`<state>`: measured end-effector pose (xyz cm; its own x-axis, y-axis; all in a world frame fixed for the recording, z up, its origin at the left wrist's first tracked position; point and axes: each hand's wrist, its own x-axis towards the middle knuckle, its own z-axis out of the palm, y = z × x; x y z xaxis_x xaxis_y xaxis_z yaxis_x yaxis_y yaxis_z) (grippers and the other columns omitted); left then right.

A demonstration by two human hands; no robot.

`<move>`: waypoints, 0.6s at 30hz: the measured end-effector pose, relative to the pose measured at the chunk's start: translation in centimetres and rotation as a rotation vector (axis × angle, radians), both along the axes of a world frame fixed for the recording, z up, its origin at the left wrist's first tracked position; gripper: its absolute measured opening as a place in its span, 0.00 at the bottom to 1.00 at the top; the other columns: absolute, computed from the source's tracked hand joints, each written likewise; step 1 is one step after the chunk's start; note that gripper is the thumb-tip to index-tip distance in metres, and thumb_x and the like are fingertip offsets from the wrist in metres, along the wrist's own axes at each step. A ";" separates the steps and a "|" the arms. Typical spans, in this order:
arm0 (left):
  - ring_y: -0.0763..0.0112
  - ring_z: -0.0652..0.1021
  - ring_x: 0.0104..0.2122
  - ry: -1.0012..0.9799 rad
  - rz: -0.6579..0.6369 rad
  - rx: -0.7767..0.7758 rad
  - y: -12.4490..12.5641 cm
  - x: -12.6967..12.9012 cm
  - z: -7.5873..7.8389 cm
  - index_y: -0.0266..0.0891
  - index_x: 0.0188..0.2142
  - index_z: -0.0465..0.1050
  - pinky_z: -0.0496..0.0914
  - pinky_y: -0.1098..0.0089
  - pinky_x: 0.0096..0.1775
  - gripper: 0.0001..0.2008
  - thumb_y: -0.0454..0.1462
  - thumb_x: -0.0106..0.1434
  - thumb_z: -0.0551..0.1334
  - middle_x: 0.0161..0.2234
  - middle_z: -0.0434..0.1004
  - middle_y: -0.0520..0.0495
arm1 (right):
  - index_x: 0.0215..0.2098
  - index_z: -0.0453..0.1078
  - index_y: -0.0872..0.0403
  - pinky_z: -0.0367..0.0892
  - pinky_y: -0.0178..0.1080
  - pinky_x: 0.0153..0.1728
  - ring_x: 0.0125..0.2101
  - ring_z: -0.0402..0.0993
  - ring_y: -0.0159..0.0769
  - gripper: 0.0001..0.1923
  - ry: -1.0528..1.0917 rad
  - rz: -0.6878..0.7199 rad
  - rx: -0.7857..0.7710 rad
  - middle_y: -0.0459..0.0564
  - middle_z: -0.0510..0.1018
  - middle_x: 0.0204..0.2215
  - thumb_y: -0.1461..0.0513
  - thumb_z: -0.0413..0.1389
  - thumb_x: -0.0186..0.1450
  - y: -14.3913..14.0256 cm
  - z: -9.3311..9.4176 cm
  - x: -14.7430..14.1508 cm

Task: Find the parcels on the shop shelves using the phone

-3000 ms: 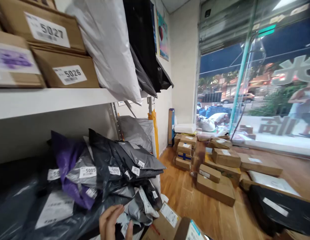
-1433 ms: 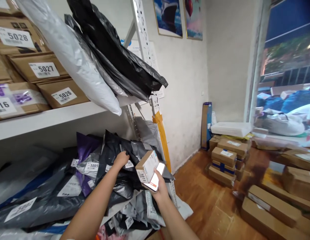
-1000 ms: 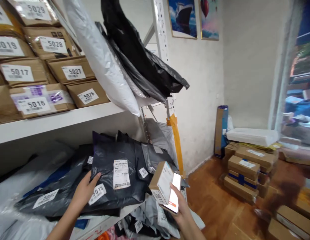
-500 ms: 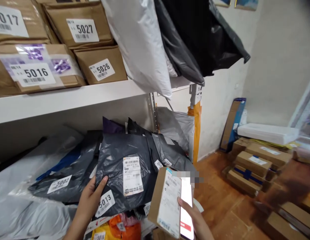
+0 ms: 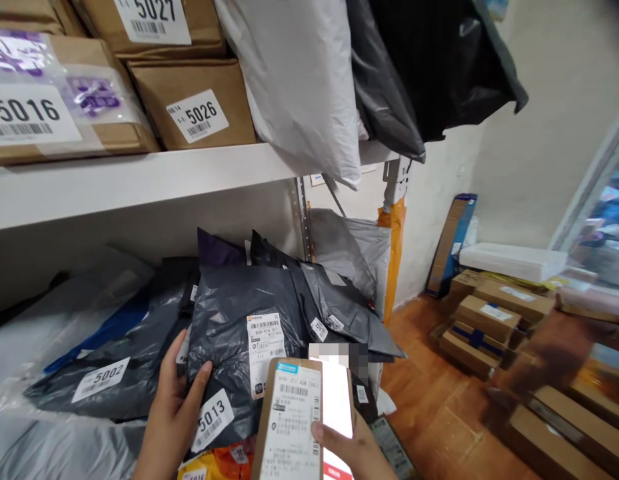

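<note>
left hand (image 5: pixel 176 400) laid flat against the left edge of a dark grey poly mailer (image 5: pixel 239 340), fingers (image 5: pixel 202 375) spread and extended, thumb along the bag's side, pressing rather than gripping. mailer propped on the lower shelf among other bags, bearing a white shipping label (image 5: pixel 263 343) and a number sticker reading 5013 (image 5: pixel 212 420) just beside the fingertips. right hand (image 5: pixel 354 447) low in the view, fingers curled around a small cardboard box (image 5: pixel 289 420) and a lit phone (image 5: pixel 338 407) stacked together, box in front with its printed label facing up, phone screen glowing just behind it to the right. box and phone held in front of the lower shelf, just right of the 5013 mailer. to the left on the same shelf, a black bag tagged 5002 (image 5: pixel 100 379), with pale grey bags further left. an orange parcel (image 5: pixel 229 460) below the mailer. on the upper shelf (image 5: pixel 139 177), brown cartons numbered 5026 (image 5: pixel 196 115), 5016 (image 5: pixel 26 113) and 5027 (image 5: pixel 149 17), then a white poly bag (image 5: pixel 299 87) and black bags (image 5: pixel 439 67) drooping over the edge. beyond the rack, stacked cardboard boxes (image 5: pixel 489 317) on the wooden floor (image 5: pixel 429 413) against the wall.
</note>
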<state>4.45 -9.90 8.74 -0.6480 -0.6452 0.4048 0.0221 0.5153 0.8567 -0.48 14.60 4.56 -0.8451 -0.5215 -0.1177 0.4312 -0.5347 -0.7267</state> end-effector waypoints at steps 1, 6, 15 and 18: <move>0.55 0.72 0.51 -0.057 -0.020 -0.018 -0.1 0.3 0.0 0.45 0.54 0.64 0.65 0.57 0.55 0.32 0.56 0.54 0.59 0.53 0.70 0.46 | 0.42 0.73 0.58 0.67 0.54 0.48 0.41 0.77 0.53 0.30 0.040 0.029 -0.024 0.60 0.81 0.38 0.57 0.71 0.43 -0.4 0.4 0.1; 0.50 0.68 0.55 -0.261 -0.270 0.111 0.7 2.0 0.5 0.43 0.43 0.74 0.55 0.51 0.60 0.27 0.58 0.57 0.53 0.48 0.75 0.46 | 0.45 0.71 0.57 0.66 0.51 0.49 0.43 0.76 0.50 0.31 0.124 0.117 -0.074 0.58 0.80 0.42 0.57 0.70 0.45 -2.6 1.6 0.6; 0.54 0.70 0.53 -0.312 -0.384 0.189 2.9 2.6 1.2 0.40 0.52 0.62 0.67 0.59 0.54 0.32 0.54 0.54 0.62 0.54 0.70 0.42 | 0.48 0.67 0.57 0.64 0.52 0.52 0.46 0.74 0.47 0.33 0.092 0.175 -0.163 0.59 0.77 0.47 0.61 0.70 0.46 -5.2 0.4 1.0; 0.55 0.70 0.53 -0.352 -0.415 0.173 2.3 2.7 1.1 0.40 0.52 0.63 0.67 0.61 0.54 0.31 0.55 0.54 0.61 0.54 0.70 0.43 | 0.47 0.67 0.59 0.65 0.53 0.51 0.45 0.75 0.48 0.33 0.081 0.159 -0.158 0.60 0.78 0.45 0.60 0.71 0.44 -5.4 0.0 0.9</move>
<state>7.16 -7.64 9.87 -0.9379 -0.3456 0.0300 -0.1091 0.3760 0.9202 0.43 9.17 4.57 -0.7544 -0.6552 0.0408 0.4623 -0.5744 -0.6755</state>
